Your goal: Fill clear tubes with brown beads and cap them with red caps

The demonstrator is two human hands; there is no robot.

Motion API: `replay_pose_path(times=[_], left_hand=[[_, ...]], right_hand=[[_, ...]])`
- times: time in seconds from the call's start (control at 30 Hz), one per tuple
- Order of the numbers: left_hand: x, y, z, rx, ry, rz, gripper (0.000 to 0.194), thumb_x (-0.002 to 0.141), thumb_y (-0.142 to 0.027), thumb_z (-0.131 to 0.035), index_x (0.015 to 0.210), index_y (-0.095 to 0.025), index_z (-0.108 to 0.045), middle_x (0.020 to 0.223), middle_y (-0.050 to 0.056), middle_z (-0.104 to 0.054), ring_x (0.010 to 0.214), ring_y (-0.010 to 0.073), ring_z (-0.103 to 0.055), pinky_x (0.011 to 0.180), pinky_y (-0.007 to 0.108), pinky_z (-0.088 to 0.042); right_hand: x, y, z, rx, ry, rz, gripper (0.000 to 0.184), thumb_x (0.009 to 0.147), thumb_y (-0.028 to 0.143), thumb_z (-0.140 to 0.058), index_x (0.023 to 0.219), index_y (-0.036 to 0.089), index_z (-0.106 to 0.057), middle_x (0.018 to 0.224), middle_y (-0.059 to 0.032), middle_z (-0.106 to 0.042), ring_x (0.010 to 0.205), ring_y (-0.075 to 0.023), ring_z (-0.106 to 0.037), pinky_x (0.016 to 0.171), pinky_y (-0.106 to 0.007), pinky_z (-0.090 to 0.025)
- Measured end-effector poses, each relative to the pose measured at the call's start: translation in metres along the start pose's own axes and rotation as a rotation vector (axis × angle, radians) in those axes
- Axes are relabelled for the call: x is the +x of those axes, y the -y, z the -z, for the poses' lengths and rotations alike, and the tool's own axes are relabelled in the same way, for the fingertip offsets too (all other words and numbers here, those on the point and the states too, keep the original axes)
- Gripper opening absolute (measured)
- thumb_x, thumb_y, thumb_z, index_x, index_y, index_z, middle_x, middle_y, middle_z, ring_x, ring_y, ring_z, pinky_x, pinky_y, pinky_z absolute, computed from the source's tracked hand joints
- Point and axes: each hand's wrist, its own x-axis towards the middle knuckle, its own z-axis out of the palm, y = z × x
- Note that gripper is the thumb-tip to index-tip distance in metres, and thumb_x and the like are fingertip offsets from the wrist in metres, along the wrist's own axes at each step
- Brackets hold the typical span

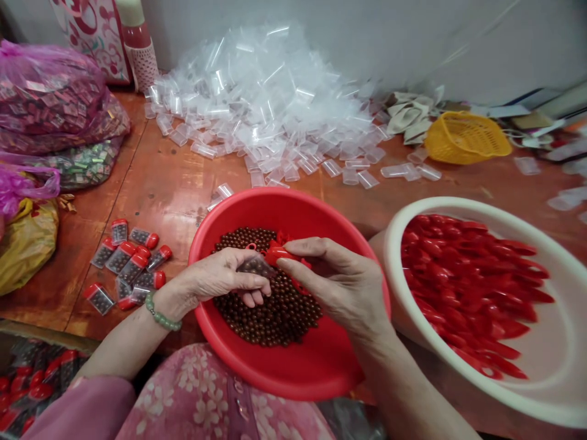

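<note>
Over a red basin (293,382) of small brown balls (266,324), my left hand (224,278) grips a clear plastic tube (255,265) with dark balls inside. My right hand (339,275) pinches a red plastic cap (276,252) between thumb and fingers, right at the tube's open end. Whether the cap is seated on the tube cannot be made out. A few other red pieces (300,284) lie in the basin, partly hidden behind my right hand.
Several filled, red-capped tubes (132,269) lie at left, with more in a box (36,385) below. Clear empty tubes (266,104) are heaped behind. A white basin (564,342) holds red caps (463,281). Bulging bags (50,98) and a yellow basket (468,140) stand farther back.
</note>
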Motion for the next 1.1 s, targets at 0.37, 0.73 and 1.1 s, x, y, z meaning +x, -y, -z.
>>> replay_pose_path(times=[0.37, 0.73, 1.1], left_hand=[[0.003, 0.002, 0.0, 0.099, -0.011, 0.043, 0.012, 0.081, -0.019, -0.065, 0.088, -0.011, -0.06, 0.072, 0.0, -0.064, 0.057, 0.0049, -0.059, 0.059, 0.018, -0.05], [0.005, 0.001, 0.0, 0.111, 0.002, 0.067, 0.009, 0.08, -0.017, -0.063, 0.088, -0.011, -0.06, 0.073, 0.0, -0.063, 0.057, 0.0053, -0.058, 0.059, 0.019, -0.049], [0.004, 0.002, 0.0, 0.107, -0.023, 0.028, 0.012, 0.083, -0.014, -0.058, 0.094, -0.012, -0.06, 0.073, 0.0, -0.062, 0.06, 0.0054, -0.057, 0.062, 0.02, -0.049]], right_hand=[[0.003, 0.006, 0.004, -0.003, 0.026, -0.004, 0.01, 0.075, 0.023, -0.075, 0.083, 0.025, -0.07, 0.08, 0.0001, -0.071, 0.073, -0.0147, -0.066, 0.071, -0.029, -0.055], [0.004, 0.016, 0.023, -0.263, 0.248, 0.162, 0.006, 0.08, 0.021, -0.069, 0.086, 0.022, -0.068, 0.08, 0.0, -0.071, 0.071, -0.014, -0.066, 0.068, -0.026, -0.055], [0.001, 0.027, 0.025, -0.4, 0.166, 0.247, 0.012, 0.081, 0.019, -0.069, 0.093, 0.023, -0.067, 0.086, 0.0002, -0.072, 0.077, -0.0135, -0.067, 0.071, -0.024, -0.055]])
